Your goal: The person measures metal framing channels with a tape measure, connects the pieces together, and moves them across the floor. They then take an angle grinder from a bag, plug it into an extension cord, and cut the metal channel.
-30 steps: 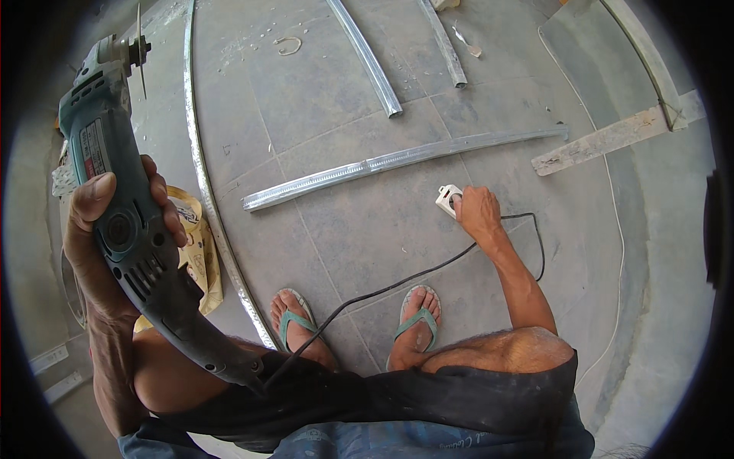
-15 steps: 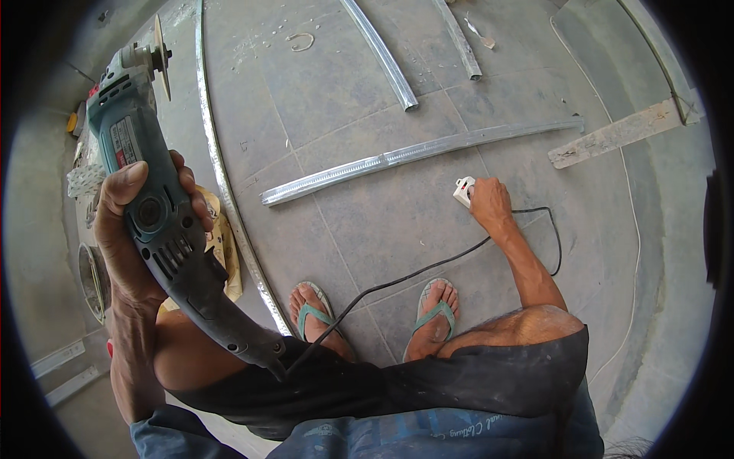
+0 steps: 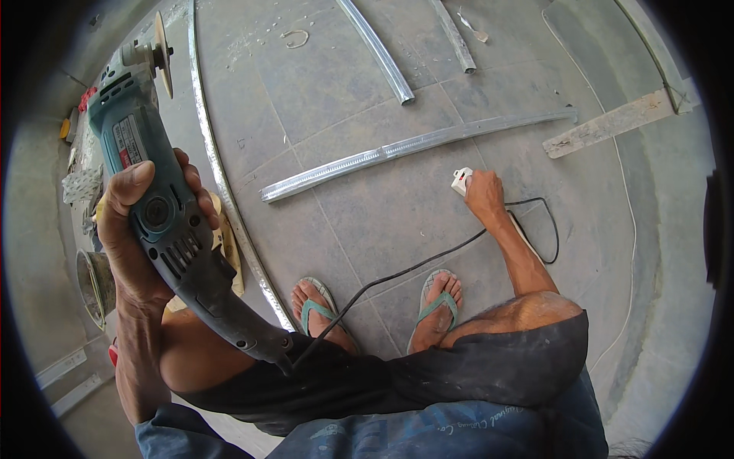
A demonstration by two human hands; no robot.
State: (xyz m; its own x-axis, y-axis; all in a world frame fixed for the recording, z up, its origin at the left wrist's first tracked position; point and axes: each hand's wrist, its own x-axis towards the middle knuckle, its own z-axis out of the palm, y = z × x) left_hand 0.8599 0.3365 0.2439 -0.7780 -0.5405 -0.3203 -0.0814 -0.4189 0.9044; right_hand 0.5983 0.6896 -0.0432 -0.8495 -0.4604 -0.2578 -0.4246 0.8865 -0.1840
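My left hand (image 3: pixel 138 237) is wrapped round the body of a teal and black angle grinder (image 3: pixel 149 172), raised at the left with its thin cutting disc (image 3: pixel 163 55) pointing up and away. From the grinder's rear end a black power cord (image 3: pixel 409 268) runs across to my right hand (image 3: pixel 485 195). That hand is closed on a small white extension socket (image 3: pixel 462 181) with a red spot on it, held low near the floor. My fingers hide the cord's plug. A silver metal channel (image 3: pixel 382 153) lies on the floor just beyond the socket.
More metal channels (image 3: pixel 380 53) lie at the far side, and a long one (image 3: pixel 214 153) runs along the left. A wooden board (image 3: pixel 612 126) sits at the right. A bucket (image 3: pixel 93 287) and a yellowish bag (image 3: pixel 232 256) stand at the left. My sandalled feet are below.
My right hand and the socket have shifted slightly left and farther away. A pale cord now shows beside my right forearm. The grinder stays nearly in place.
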